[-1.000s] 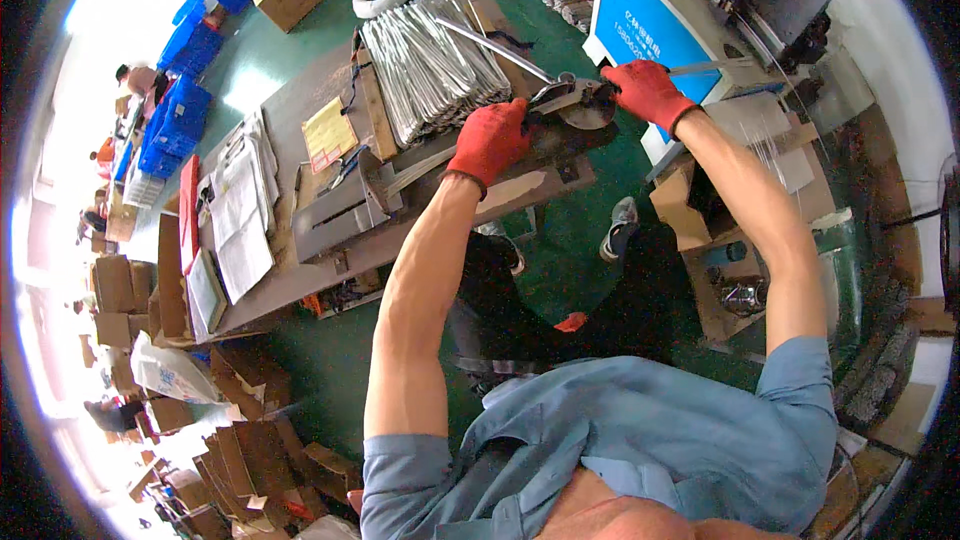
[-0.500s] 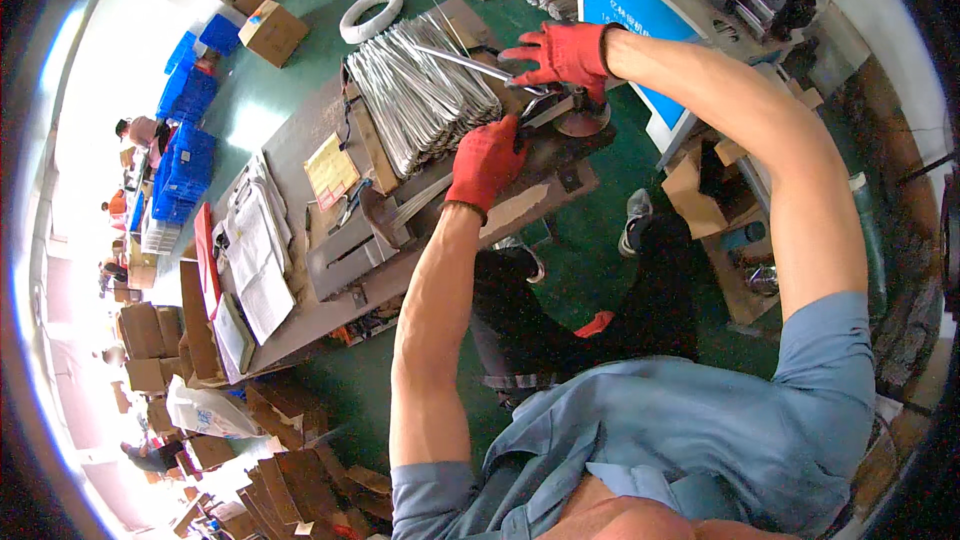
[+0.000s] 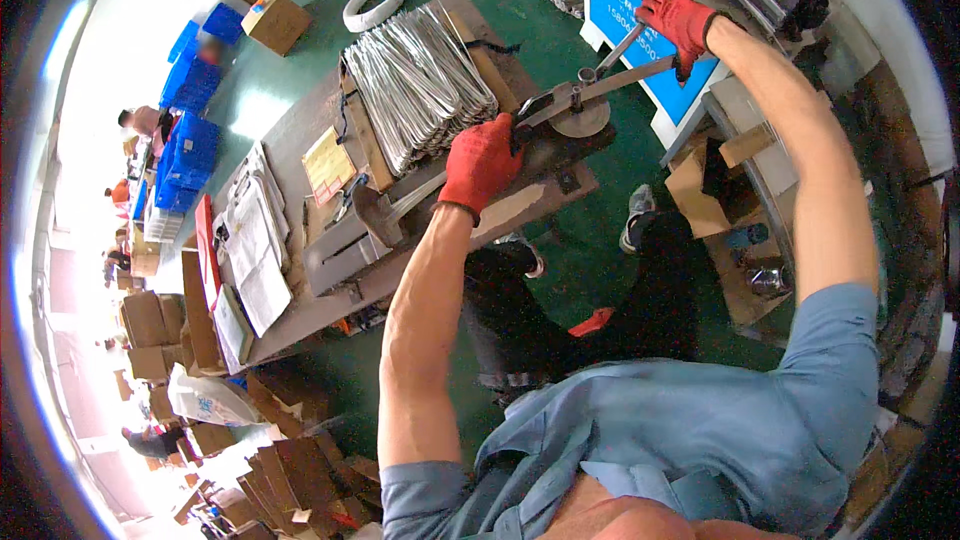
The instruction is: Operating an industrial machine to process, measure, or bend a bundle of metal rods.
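Observation:
In a red glove, my left hand [image 3: 482,166] is closed around thin metal strips [image 3: 420,196] at the bench's near side; their gripped part is hidden. My right hand [image 3: 682,28], gloved in red too, is closed on a metal lever [image 3: 622,48] well beyond the bench's right end. A flat metal bar [image 3: 630,76] reaches from near my left hand, past the pivot, to just under my right hand. The pivot sits over a round metal plate [image 3: 582,120]. Beside my left hand lies a large bundle of bent metal rods [image 3: 415,85].
The bench [image 3: 330,110] also carries a yellow paper [image 3: 329,168], white sheets [image 3: 255,240] and a red folder [image 3: 206,250]. A white coil [image 3: 374,4] lies beyond it. A blue panel [image 3: 615,0] and an open carton [image 3: 695,190] stand on the right. Blue crates [image 3: 187,160] are at left.
My right hand has moved right and away from the bench's end, and the lever, which pointed left over the rods, now points right. My left hand has shifted slightly.

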Motion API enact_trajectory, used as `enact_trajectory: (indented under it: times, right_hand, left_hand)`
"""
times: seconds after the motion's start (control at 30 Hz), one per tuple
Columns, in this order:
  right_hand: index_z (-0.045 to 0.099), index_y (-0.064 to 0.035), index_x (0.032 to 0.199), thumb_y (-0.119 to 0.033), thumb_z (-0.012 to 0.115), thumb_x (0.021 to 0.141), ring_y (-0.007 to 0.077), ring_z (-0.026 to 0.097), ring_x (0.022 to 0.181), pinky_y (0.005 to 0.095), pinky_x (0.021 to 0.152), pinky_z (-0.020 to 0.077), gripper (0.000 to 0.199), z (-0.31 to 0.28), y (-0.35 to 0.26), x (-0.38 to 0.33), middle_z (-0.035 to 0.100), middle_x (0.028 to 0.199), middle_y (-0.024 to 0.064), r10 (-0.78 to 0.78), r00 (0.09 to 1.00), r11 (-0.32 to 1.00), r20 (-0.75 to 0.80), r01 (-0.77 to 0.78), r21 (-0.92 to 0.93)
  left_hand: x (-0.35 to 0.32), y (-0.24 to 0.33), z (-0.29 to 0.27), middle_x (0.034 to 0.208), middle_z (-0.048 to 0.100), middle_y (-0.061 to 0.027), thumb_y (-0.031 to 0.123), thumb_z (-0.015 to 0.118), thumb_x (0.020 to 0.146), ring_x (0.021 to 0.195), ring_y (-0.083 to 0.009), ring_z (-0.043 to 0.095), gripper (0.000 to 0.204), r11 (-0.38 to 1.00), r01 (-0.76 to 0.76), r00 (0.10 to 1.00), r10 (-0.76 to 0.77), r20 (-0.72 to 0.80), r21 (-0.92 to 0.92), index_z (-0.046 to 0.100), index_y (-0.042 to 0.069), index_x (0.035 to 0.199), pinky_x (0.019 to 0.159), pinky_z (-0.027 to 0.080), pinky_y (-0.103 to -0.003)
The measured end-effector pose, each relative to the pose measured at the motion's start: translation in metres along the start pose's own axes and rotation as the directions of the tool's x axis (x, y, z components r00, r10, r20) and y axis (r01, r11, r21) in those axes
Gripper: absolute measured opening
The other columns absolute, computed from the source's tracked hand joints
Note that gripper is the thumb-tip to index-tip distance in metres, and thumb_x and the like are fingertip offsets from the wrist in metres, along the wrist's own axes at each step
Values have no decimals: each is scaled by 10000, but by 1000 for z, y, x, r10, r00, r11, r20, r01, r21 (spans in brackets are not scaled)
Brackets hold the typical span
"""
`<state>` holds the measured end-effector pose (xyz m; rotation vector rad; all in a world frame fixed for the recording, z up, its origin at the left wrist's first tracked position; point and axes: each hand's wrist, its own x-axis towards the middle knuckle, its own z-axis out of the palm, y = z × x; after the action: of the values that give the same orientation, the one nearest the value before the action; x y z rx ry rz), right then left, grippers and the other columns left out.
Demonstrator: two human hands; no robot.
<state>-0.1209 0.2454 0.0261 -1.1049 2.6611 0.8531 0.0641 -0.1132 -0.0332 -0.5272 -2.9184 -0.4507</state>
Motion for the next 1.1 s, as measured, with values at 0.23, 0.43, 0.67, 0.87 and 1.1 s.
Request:
enact_trajectory:
  times: [0.23, 0.43, 0.67, 0.87, 1.1]
  right_hand:
    - [358, 32, 1334, -586, 845, 272, 344, 433, 1159, 409, 1000, 338, 1321, 5, -18, -30, 468, 1224, 206, 48, 996, 990, -70, -38, 134]
    - [325, -48, 1384, -543, 846, 365, 394, 439, 1182, 488, 1002, 328, 1247, -14, -75, -109, 452, 1283, 230, 306, 949, 874, 74, -310, 375]
    - [492, -75, 1196, -350, 829, 601, 243, 623, 818, 427, 683, 509, 737, 51, -148, -197, 616, 915, 132, 158, 986, 259, -54, 11, 966]
    - [557, -79, 983, -392, 429, 949, 147, 449, 499, 297, 428, 392, 340, 18, -261, -199, 514, 661, 19, -255, 961, -967, 108, -255, -18]
    - [568, -100, 980, -386, 411, 955, 137, 397, 491, 284, 425, 337, 327, -56, -365, -152, 443, 629, 3, -150, 987, -966, 54, -135, -221]
  left_hand:
    - [-2, 4, 0, 821, 643, -188, 303, 608, 808, 828, -364, 626, 303, 1000, 21, 1000, -21, -10, 3, 543, 51, 963, 719, 494, -471]
    - [-1, 1, -5, 851, 646, -205, 292, 611, 796, 857, -379, 618, 286, 999, 24, 1000, -24, 12, -43, 584, 41, 931, 753, 490, -472]
    - [-4, -3, 0, 855, 643, -218, 335, 562, 826, 854, -388, 616, 314, 999, 7, 1000, -8, -22, -34, 595, 34, 909, 763, 486, -482]
    - [-7, -8, 4, 861, 648, -211, 375, 573, 831, 860, -380, 620, 355, 993, -26, 999, 22, -29, -114, 603, 31, 913, 759, 488, -475]
    - [2, 1, -13, 867, 651, -220, 475, 590, 817, 848, -381, 627, 469, 989, 10, 996, 3, 91, -146, 625, 18, 919, 763, 487, -476]
